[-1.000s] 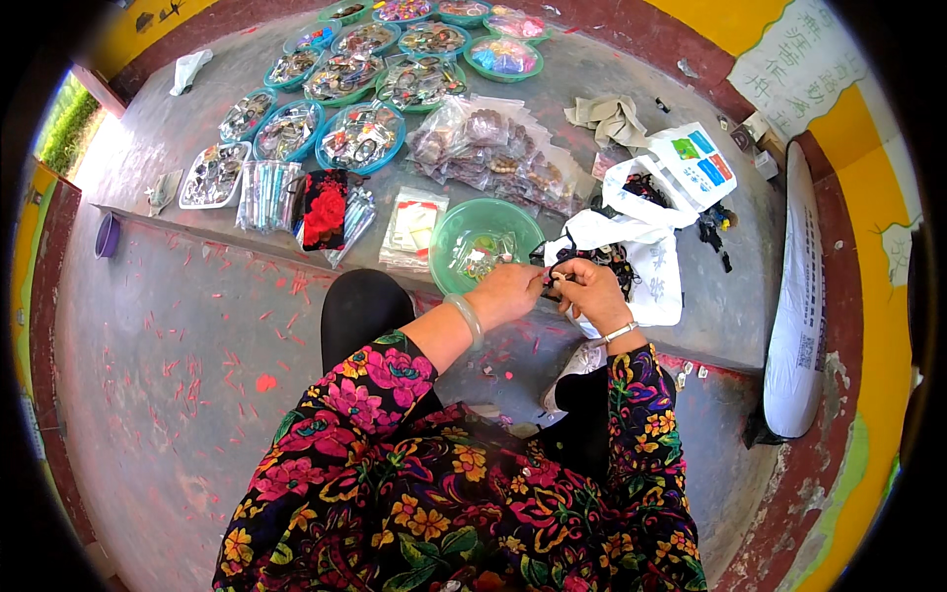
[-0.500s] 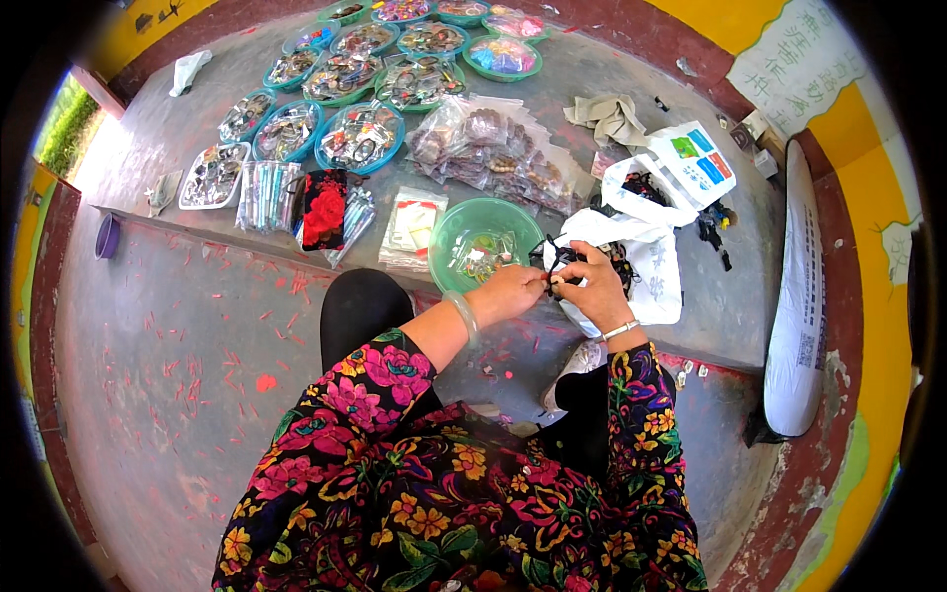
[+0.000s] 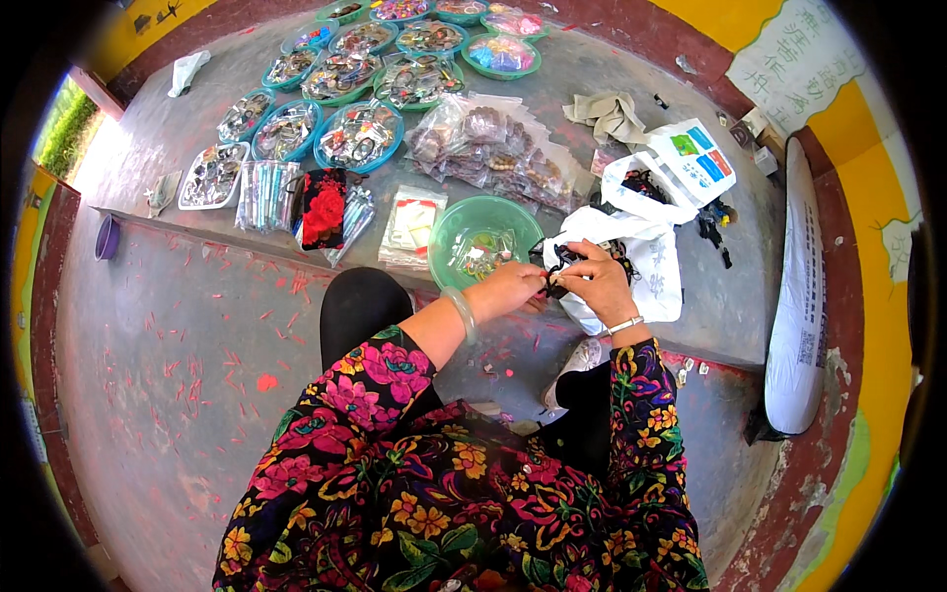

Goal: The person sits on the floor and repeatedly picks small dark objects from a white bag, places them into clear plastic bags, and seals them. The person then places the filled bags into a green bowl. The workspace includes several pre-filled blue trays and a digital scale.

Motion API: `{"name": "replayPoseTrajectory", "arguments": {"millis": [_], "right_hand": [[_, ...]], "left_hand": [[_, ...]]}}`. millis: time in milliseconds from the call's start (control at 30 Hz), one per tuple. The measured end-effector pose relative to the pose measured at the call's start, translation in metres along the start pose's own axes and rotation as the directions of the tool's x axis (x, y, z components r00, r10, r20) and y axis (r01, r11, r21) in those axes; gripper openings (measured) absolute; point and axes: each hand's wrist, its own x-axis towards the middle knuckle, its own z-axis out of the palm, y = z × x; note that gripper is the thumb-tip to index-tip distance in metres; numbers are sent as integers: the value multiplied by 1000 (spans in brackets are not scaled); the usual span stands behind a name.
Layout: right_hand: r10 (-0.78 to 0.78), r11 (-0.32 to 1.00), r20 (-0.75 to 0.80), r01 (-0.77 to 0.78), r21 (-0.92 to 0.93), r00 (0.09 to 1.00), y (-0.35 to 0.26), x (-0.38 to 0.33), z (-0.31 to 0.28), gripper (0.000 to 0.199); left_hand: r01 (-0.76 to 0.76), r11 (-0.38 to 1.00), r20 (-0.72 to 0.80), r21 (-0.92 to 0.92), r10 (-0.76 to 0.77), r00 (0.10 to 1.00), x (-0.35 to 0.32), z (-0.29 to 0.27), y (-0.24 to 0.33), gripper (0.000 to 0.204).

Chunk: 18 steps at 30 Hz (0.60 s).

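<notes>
Just above the front edge of the raised grey floor, my two hands meet over a small piece with black cord loops (image 3: 550, 255). My left hand (image 3: 507, 289) pinches it from the left, fingers closed. My right hand (image 3: 602, 283) pinches at the same spot with thumb and forefinger; the exact part between the fingertips is too small to make out. To the left of them sits a green basin (image 3: 450, 225) with small clear packets in it. Right behind my right hand lies an opened white plastic bag (image 3: 656, 281) holding black corded pieces.
Bagged beads (image 3: 493, 148) lie in a heap beyond the basin. Several basins of small trinkets (image 3: 360, 136) stand at the far left. Flat packets (image 3: 411, 227) and a red-and-black pouch (image 3: 324, 209) line the ledge. A long white wrapped roll (image 3: 797, 296) leans at the right wall.
My right hand has shifted slightly, its fingers turning a little over the black-corded piece. My left hand stays nearly in place.
</notes>
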Motion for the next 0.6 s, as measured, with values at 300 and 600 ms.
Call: {"name": "replayPoseTrajectory", "arguments": {"millis": [300, 600], "right_hand": [[-166, 977, 86, 175, -124, 982, 1, -2, 5, 11], [-65, 990, 81, 74, -120, 995, 2, -2, 10, 14]], "left_hand": [[11, 999, -1, -45, -11, 1000, 0, 0, -2, 30], [-17, 994, 1, -104, 17, 1000, 2, 1, -5, 28]]}}
